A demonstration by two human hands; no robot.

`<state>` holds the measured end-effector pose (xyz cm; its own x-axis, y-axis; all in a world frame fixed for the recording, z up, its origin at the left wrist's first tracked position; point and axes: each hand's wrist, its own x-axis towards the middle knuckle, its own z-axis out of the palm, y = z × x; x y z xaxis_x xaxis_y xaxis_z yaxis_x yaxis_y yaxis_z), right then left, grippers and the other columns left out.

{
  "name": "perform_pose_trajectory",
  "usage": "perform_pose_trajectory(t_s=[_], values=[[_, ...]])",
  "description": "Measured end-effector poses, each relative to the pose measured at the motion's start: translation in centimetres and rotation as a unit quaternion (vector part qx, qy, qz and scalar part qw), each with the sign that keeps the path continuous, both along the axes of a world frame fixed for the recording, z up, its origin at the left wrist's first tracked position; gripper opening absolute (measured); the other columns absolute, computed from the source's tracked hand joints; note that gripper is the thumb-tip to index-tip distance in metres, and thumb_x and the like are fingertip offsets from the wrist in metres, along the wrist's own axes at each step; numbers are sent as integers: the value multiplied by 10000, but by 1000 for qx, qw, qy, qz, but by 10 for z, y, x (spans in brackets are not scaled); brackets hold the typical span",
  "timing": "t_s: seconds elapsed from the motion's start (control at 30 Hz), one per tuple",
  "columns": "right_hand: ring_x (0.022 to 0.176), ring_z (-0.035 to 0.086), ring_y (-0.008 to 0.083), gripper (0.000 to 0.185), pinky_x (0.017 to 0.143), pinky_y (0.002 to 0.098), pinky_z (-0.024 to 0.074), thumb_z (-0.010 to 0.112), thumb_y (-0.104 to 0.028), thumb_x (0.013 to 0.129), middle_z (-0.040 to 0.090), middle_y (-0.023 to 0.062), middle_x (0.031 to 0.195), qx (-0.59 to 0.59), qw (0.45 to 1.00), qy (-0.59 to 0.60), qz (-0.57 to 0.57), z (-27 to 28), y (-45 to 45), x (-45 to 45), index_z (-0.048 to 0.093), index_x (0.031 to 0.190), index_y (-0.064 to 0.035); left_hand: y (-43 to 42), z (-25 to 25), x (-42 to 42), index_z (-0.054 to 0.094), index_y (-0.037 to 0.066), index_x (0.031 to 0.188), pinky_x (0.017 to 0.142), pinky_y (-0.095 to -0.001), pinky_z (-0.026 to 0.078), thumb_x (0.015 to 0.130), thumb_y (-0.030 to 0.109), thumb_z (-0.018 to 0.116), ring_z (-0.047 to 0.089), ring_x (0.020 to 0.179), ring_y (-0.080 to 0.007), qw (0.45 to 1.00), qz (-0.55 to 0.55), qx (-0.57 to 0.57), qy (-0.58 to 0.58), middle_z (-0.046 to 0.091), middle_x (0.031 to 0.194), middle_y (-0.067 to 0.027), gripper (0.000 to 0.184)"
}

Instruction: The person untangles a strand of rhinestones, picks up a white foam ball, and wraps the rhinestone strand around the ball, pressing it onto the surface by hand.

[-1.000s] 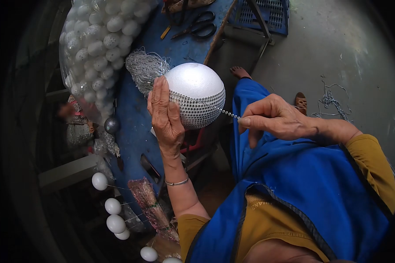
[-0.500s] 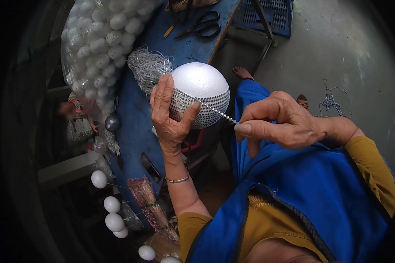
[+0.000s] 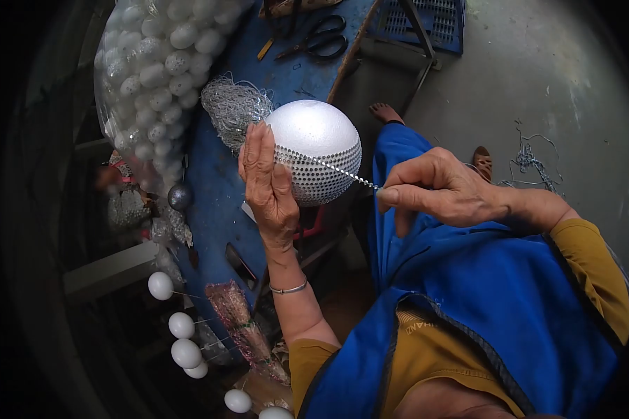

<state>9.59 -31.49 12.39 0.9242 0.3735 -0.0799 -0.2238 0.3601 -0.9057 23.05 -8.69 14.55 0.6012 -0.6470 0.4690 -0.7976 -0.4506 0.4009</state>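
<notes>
A large white ball has rows of small silver beads round its lower half, while its top is bare. My left hand holds the ball from its left side, fingers laid along the surface. From the ball a silver bead string runs out to my right hand, pinched between thumb and forefinger. Just behind my left fingers, a tangled bundle of silver strings lies on the blue table.
A clear bag of white balls is at upper left. Black scissors lie on the table near a blue crate. White balls on sticks stand at lower left. Loose strings lie on the floor. Another person is at left.
The ball has turned slightly in my left hand, and more of the bead string now shows between it and my right hand. The left thumb has shifted on the ball.
</notes>
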Motion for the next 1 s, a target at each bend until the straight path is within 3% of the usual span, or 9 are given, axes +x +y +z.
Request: perform_pose_trajectory(t_s=[0.13, 0.23, 0.43, 0.57, 0.63, 0.87, 1.0], values=[[652, 647, 120, 274, 602, 228, 502, 516, -212, 939, 641, 72, 677, 2, 1000, -22, 12, 6, 4, 0, 626, 887, 33, -3, 7, 1, 485, 42, 1300, 1075, -488, 217, 794, 463, 624, 457, 1226, -324, 996, -27, 39, -76, 480, 1332, -145, 673], [648, 645, 113, 266, 590, 220, 491, 523, -206, 934, 641, 65, 664, 46, 999, -19, -1, 1, 11, 2, 626, 873, 32, 2, 11, 9, 496, 38, 1290, 1072, -504, 210, 746, 477, 665, 446, 1238, -317, 993, -7, 103, -63, 487, 1322, -152, 719], [668, 649, 123, 263, 609, 234, 504, 525, -206, 936, 641, 72, 703, 49, 997, -17, 57, 13, 13, 5, 625, 881, 31, -3, 14, 2, 517, 44, 1275, 1074, -489, 200, 786, 393, 643, 420, 1259, -341, 995, -1, 87, -48, 492, 1317, -164, 614], [686, 651, 130, 274, 622, 247, 513, 530, -222, 936, 644, 78, 745, 72, 997, 27, -2, 3, 3, -1, 625, 889, 31, 2, 7, 2, 531, 41, 1263, 1076, -480, 199, 837, 333, 593, 410, 1269, -339, 993, -5, 82, -79, 489, 1324, -161, 520], [689, 649, 134, 283, 624, 252, 515, 531, -234, 936, 647, 80, 770, 27, 999, 24, 4, -1, -2, -1, 628, 896, 30, 3, 4, 3, 535, 42, 1259, 1078, -472, 202, 870, 287, 555, 411, 1273, -320, 995, 3, 54, -84, 491, 1322, -161, 460], [683, 650, 133, 284, 637, 246, 517, 516, -224, 940, 648, 73, 729, -27, 999, -22, 32, 15, -2, -3, 628, 900, 34, 0, 0, 3, 528, 27, 1261, 1081, -467, 198, 881, 339, 542, 415, 1273, -311, 997, 8, 57, -52, 474, 1336, -167, 492], [683, 653, 133, 281, 637, 248, 518, 516, -224, 939, 649, 70, 722, 16, 999, -11, 37, 14, 4, -2, 629, 899, 30, 1, 8, 4, 519, 24, 1267, 1080, -469, 203, 844, 419, 577, 422, 1262, -322, 990, -17, 86, -113, 460, 1341, -183, 582]])
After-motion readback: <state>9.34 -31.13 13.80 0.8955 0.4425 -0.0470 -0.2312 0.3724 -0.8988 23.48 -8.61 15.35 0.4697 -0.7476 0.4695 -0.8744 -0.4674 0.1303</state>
